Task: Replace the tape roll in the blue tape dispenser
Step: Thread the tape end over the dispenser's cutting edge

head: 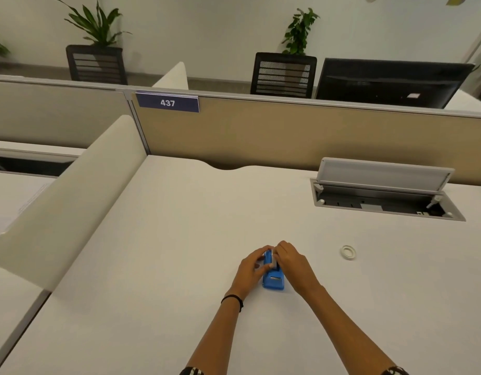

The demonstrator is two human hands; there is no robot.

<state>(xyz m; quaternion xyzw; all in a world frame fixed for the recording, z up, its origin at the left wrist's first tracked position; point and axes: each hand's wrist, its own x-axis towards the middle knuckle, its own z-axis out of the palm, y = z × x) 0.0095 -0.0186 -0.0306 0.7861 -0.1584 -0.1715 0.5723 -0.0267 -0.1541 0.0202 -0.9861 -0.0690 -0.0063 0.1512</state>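
Observation:
The blue tape dispenser (pixel 272 278) stands on the white desk (pixel 179 239), its cutter end towards me. My left hand (pixel 251 269) grips its left side. My right hand (pixel 292 263) is closed over the far top part, fingers on a whitish roll (pixel 272 259) sitting in the dispenser; most of that roll is hidden by my fingers. A second, translucent white tape roll (pixel 348 251) lies flat on the desk to the right, well apart from both hands.
An open cable hatch (pixel 383 198) with a raised lid is set into the desk at the back right. A beige partition (pixel 288 131) runs along the back, and a curved white divider (pixel 71 201) borders the left side.

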